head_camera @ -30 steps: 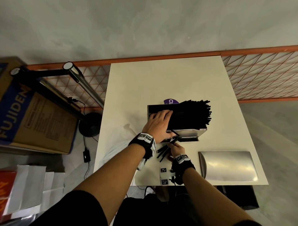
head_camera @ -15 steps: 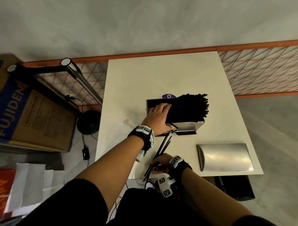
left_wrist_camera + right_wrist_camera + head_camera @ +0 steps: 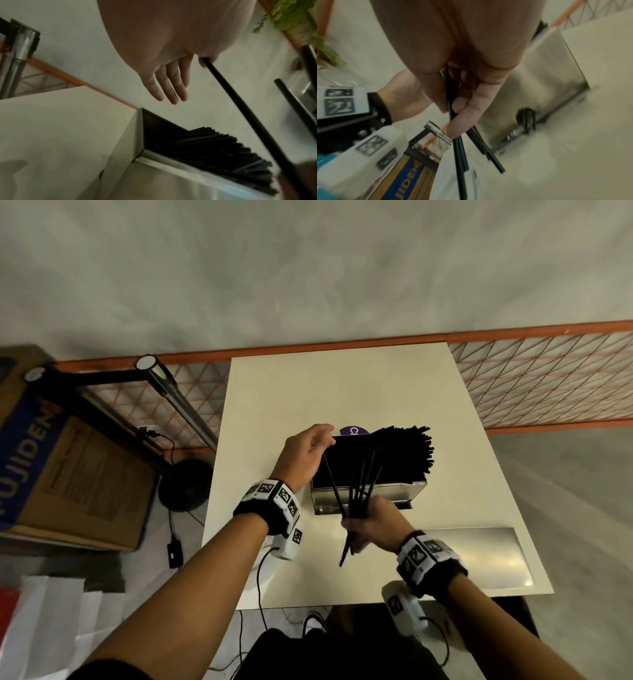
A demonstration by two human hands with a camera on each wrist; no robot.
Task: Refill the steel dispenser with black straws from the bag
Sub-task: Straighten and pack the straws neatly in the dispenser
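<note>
The steel dispenser (image 3: pixel 394 498) stands mid-table with its top open. It is packed with black straws (image 3: pixel 404 453) that jut out to the right. My right hand (image 3: pixel 368 522) hovers just in front of it, gripping several loose black straws (image 3: pixel 359 484) that fan up over the opening. In the right wrist view my fingers (image 3: pixel 465 108) curl round these straws (image 3: pixel 458 148). My left hand (image 3: pixel 325 440) is above the dispenser's left end and pinches the tip of the leftmost straw (image 3: pixel 240 108); its other fingers (image 3: pixel 171 86) are straight.
The dispenser's steel lid (image 3: pixel 479 556) lies on the white table (image 3: pixel 342 392) at the front right. A purple-labelled item (image 3: pixel 352 430) peeks out behind the dispenser. Orange mesh fencing (image 3: pixel 548 378) runs behind; a cardboard box (image 3: pixel 68 474) and a metal pole (image 3: pixel 171 395) stand left.
My right hand rose from the table's front edge with the loose straws and now holds them over the dispenser. My left hand lifted off the packed straws and took one straw's tip.
</note>
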